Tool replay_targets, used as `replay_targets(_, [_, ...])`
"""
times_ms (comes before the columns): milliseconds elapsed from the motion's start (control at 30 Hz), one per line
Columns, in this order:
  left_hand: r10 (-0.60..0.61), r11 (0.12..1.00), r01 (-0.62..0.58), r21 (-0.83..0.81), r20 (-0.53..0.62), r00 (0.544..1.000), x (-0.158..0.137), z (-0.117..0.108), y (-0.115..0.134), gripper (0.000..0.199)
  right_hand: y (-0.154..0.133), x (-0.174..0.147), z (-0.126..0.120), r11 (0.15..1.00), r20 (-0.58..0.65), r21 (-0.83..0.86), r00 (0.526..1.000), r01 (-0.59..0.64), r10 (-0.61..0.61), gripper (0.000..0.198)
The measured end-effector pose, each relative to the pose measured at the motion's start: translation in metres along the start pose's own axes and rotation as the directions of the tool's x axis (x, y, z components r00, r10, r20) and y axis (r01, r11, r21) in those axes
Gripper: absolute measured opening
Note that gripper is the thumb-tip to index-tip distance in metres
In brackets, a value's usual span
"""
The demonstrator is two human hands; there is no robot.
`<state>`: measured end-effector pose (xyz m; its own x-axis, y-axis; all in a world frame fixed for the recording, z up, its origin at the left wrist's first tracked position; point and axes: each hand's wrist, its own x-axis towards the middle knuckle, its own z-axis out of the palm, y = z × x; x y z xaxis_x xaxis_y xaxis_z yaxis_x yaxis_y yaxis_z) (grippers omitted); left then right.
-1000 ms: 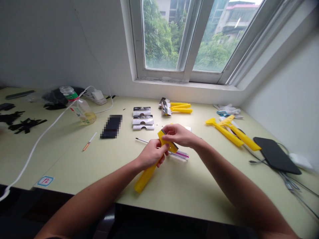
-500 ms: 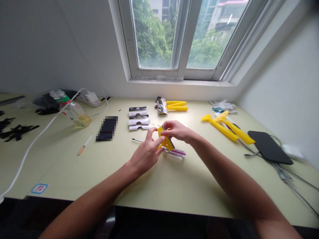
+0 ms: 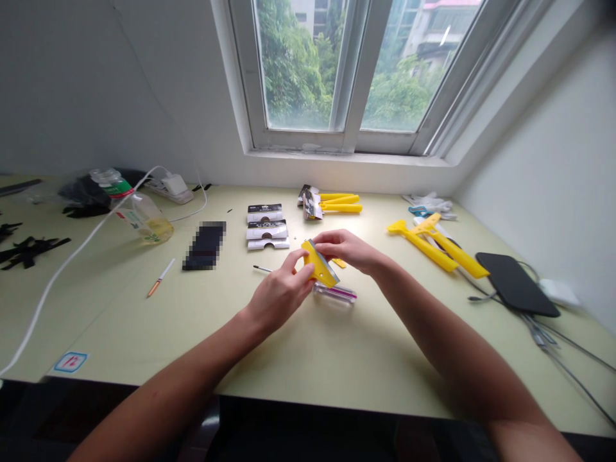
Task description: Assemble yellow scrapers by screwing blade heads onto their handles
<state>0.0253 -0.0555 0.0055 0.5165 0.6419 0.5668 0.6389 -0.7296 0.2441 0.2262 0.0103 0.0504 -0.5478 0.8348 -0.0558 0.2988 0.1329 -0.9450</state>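
Note:
My left hand pinches a yellow plastic scraper head between thumb and fingers, tilted above the table. A grey metal blade runs along its right edge. The fingertips of my right hand are closed at the blade's upper end. Below the scraper head lies a screwdriver with a clear and purple handle; its shaft sticks out left of my left hand. A small yellow piece shows on the table under my right hand.
White-and-black card packages lie behind my hands, with packaged yellow-handled scrapers further back. Two yellow scraper handles and a black power bank with cables are on the right. Leftward are a phone, a pen-like stick and a bottle.
The right fingers have shifted from across the scraper head to the blade's upper end, so more blade shows. The small yellow piece on the table has come into sight.

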Motion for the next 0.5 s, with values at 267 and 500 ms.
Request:
replay_targets(267, [-0.266, 0.885, 0.206, -0.417, -0.090, 0.960, 0.009, -0.009, -0.003, 0.027, 0.005, -0.035, -0.086, 0.418, -0.252, -0.806, 0.882, -0.419, 0.398, 0.019])
replay_targets(500, [-0.544, 0.433, 0.495, -0.754, 0.219, 0.810, 0.013, -0.015, 0.003, 0.048, 0.034, -0.036, -0.112, 0.337, -0.236, -0.797, 0.772, -0.501, 0.591, 0.029])
